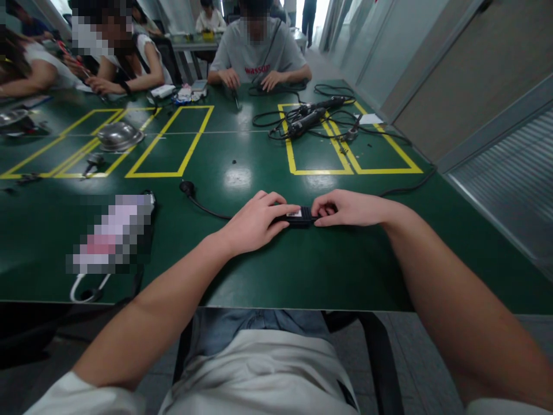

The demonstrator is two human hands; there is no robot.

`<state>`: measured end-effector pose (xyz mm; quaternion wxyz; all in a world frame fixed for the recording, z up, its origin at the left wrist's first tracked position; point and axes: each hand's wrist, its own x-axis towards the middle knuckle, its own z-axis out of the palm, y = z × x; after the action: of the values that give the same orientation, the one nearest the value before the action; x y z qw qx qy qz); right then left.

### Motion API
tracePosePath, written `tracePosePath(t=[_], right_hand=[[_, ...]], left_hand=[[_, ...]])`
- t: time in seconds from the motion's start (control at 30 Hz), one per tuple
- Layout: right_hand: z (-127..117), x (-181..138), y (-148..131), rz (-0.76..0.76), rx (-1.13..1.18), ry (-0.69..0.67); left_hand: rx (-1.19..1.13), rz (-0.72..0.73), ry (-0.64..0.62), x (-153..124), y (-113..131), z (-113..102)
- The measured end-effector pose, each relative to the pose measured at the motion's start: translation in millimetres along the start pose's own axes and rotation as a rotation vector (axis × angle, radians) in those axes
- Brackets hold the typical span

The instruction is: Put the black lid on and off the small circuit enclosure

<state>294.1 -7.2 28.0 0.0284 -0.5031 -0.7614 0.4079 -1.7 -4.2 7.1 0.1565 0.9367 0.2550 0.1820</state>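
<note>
A small black box-shaped device point(299, 216) with a white label on top lies on the green table point(242, 253), a little in front of me. My left hand point(254, 222) rests on its left end, fingers curled over it. My right hand point(345, 207) pinches its right end with bent fingers. A black cable point(203, 204) with a round plug runs from under my left hand off to the left.
Yellow tape rectangles point(173, 144) mark the table. A tangle of black cables and power tools point(311, 118) lies far right. A metal bowl point(118, 136) sits far left. A blurred-out object point(110, 233) lies near my left. People sit across and at the left.
</note>
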Motion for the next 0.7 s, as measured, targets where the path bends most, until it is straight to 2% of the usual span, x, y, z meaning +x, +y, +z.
tracePosePath(t=[0.13,0.17,0.2,0.33,0.4,0.53,0.7], right_hand=[[0.7,1.1,1.9,-0.026,-0.008,0.008],[0.9,1.6,2.5,-0.032,-0.014,0.011],[1.1,2.0,3.0,-0.036,-0.022,0.012],[1.3,3.4,4.2,-0.032,-0.048,0.001],[1.1,3.5,4.5,-0.027,-0.055,-0.005],[1.4,2.9,5.0,-0.039,-0.053,-0.003],[2.5,3.5,5.1,-0.038,-0.051,0.024]], left_hand=[[0.006,-0.066,0.312,-0.6,4.6,-0.7],[0.020,-0.074,0.335,-0.6,5.3,-0.7],[0.028,-0.064,0.303,-0.5,5.5,-0.5],[0.007,0.015,-0.026,1.6,1.9,1.3],[0.014,0.005,-0.064,2.4,-0.2,2.0],[-0.002,0.001,-0.009,1.9,-0.7,4.0],[-0.073,-0.060,0.272,0.3,1.6,4.2]])
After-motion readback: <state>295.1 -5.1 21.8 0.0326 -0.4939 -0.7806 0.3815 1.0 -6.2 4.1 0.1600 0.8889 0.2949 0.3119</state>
